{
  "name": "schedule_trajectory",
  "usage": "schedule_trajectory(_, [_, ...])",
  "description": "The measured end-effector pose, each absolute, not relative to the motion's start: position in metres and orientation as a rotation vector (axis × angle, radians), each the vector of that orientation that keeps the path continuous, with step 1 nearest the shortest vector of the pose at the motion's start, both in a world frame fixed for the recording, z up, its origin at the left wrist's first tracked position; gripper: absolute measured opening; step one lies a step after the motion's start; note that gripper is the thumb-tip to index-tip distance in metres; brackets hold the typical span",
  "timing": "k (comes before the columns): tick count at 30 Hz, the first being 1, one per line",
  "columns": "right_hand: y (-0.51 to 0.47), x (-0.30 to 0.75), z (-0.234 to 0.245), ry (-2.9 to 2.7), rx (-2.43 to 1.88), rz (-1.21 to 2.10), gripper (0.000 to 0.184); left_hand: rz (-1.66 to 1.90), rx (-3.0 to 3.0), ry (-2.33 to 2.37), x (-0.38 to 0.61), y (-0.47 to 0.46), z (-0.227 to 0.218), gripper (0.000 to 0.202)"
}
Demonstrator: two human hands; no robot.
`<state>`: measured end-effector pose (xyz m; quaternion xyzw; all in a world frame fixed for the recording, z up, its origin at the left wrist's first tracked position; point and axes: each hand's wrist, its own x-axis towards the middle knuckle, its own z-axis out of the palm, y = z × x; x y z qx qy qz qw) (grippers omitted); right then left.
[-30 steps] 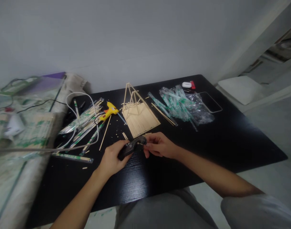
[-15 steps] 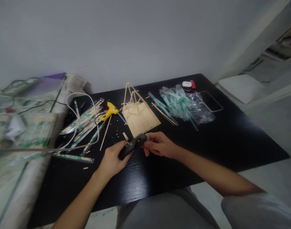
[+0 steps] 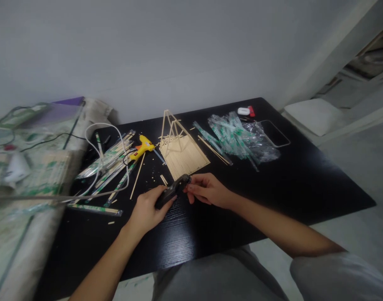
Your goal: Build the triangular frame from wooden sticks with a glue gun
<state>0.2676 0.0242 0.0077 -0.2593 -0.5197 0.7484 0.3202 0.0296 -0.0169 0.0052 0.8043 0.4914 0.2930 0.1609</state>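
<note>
My left hand (image 3: 147, 209) is closed round the handles of a dark cutting tool (image 3: 172, 190), held just above the black table (image 3: 304, 184). My right hand (image 3: 206, 190) pinches something small at the tool's jaws; I cannot make out what it is. Just beyond the hands lies a flat panel of wooden sticks (image 3: 185, 156) with a stick pyramid frame (image 3: 171, 127) standing on its far end. A yellow glue gun (image 3: 143, 147) lies left of the panel.
Wrapped chopsticks (image 3: 111, 161) and a white cable (image 3: 93, 138) lie at the left. Empty green-printed wrappers (image 3: 238, 138), a phone (image 3: 273, 133) and a white case (image 3: 243, 111) lie at the back right. Cluttered bags (image 3: 28, 167) border the table's left side.
Both hands and the tool have stayed in nearly the same place; the tool's jaws shifted slightly left. The view moved a little.
</note>
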Motion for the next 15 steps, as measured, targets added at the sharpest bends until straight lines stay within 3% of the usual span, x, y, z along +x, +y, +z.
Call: schedule_trajectory(15, [0.0260, 0.2710, 0.0083, -1.467, -0.618, 2.032, 0.038, 0.827, 2.298, 1.325, 0.0244, -0.0149, 0.0004, 0.027])
